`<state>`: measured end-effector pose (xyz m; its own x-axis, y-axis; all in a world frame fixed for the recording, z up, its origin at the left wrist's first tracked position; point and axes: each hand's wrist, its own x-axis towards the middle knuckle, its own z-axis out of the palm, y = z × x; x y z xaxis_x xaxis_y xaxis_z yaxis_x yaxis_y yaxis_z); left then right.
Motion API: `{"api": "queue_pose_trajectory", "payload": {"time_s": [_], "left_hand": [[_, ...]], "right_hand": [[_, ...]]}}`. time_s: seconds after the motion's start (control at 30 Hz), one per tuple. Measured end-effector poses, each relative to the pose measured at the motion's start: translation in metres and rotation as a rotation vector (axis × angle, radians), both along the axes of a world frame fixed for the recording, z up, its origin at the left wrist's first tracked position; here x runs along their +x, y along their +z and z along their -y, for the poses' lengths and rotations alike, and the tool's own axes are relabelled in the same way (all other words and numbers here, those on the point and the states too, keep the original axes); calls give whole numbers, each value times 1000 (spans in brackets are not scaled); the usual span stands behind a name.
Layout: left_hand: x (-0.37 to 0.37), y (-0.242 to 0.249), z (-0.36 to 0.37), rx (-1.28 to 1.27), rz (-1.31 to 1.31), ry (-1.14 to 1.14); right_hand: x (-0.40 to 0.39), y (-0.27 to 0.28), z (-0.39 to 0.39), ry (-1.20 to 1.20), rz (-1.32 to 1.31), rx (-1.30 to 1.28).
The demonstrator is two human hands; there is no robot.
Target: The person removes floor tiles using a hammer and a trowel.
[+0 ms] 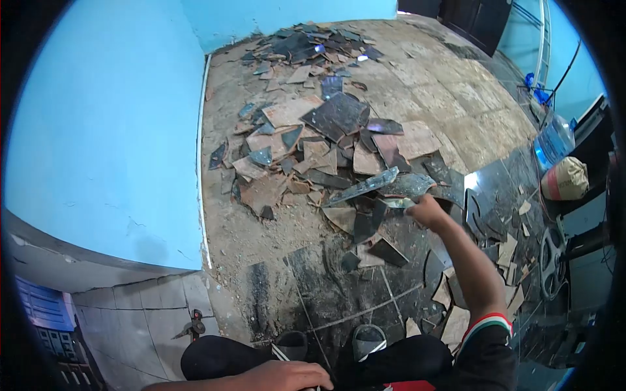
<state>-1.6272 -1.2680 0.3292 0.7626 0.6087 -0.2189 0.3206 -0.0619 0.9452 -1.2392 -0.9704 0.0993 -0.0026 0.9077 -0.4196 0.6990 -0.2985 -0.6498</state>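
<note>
My right hand (427, 212) reaches out over the rubble, its fingers closed on the edge of a broken tile piece (407, 186). A long dusty tile shard (365, 187) lies just left of it. Around and beyond the hand spreads a heap of broken floor tiles (336, 117), dark glossy faces mixed with pale undersides. My left hand (287, 376) rests low in front of my body near my knees, its fingers curled. A small bit of something shows under those fingers, too cut off by the frame to name.
A second pile of tile shards (306, 49) lies by the far blue wall (117, 117). On the right stand a water bottle (554, 140) and a sack (564, 179). A tap (194, 326) juts from the tiled wall at left. My sandalled feet (370, 342) stand on dark tiles.
</note>
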Motion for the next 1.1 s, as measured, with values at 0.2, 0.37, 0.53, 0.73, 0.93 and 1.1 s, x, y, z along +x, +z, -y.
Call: {"api": "queue_pose_trajectory", "payload": {"time_s": [0.2, 0.37, 0.53, 0.73, 0.93, 1.1], "left_hand": [[26, -17, -18, 179, 95, 16], [21, -37, -22, 225, -67, -19], [13, -40, -25, 251, -196, -33], [12, -51, -25, 286, -288, -93], [11, -55, -23, 259, -386, -137], [11, -55, -22, 250, -402, -186]], "right_hand": [[-18, 66, -61, 141, 151, -44], [-8, 36, -31, 35, -164, 7], [14, -33, 23, -119, -110, -120], [50, -43, 116, -79, -89, -92], [91, -4, 201, -178, -158, -273], [135, -10, 208, 266, 118, -507]]}}
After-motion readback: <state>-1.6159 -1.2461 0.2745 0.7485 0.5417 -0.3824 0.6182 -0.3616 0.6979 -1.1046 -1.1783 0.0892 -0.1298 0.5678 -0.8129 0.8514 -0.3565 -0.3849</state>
